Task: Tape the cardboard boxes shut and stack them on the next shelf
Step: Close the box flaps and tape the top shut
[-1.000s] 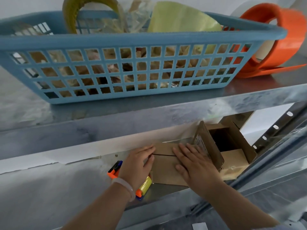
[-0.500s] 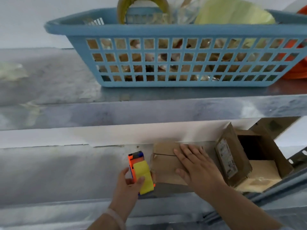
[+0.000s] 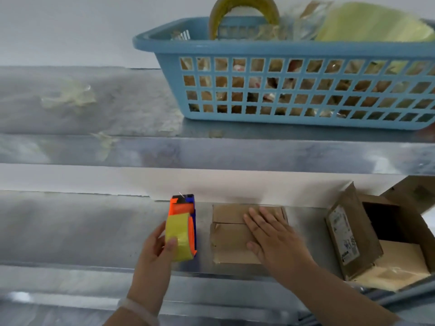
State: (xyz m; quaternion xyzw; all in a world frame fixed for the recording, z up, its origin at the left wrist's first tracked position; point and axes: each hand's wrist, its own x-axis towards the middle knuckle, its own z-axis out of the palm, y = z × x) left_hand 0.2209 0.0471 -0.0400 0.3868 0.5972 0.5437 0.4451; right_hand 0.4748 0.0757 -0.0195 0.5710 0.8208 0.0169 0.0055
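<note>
Upper shelf [image 3: 117, 118], well up & left of the L hand: crumpled clear tape scraps [image 3: 68, 97] lie on the metal. L hand [image 3: 153, 257], white wristband [image 3: 138, 309] on the wrist, grips a tape dispenser [image 3: 182, 229], fingers curled round the left side of its yellow tape roll [image 3: 179, 238], thumb pressed on the roll's front face. Dispenser body is orange w/ a blue far end and points away from the person. Can't tell if it rests on the lower shelf [image 3: 70, 231] or is lifted off it. Just right of the dispenser, not touching it: closed cardboard box [image 3: 228, 238] on that shelf, flaps down, seam running across the top. R hand [image 3: 275, 238] lies flat on the box's right half, palm down, fingers straight & close together, pressing on the flaps. Further right, apart from the R hand: open cardboard box [image 3: 386, 243], flaps up, its left flap w/ a white printed label [image 3: 344, 236]. Above both hands, on the upper shelf: blue plastic basket [image 3: 282, 50] w/ lattice sides, holding an upright brownish tape roll [image 3: 244, 10], a pale green sheet [image 3: 372, 24] & crinkled wrap.
</note>
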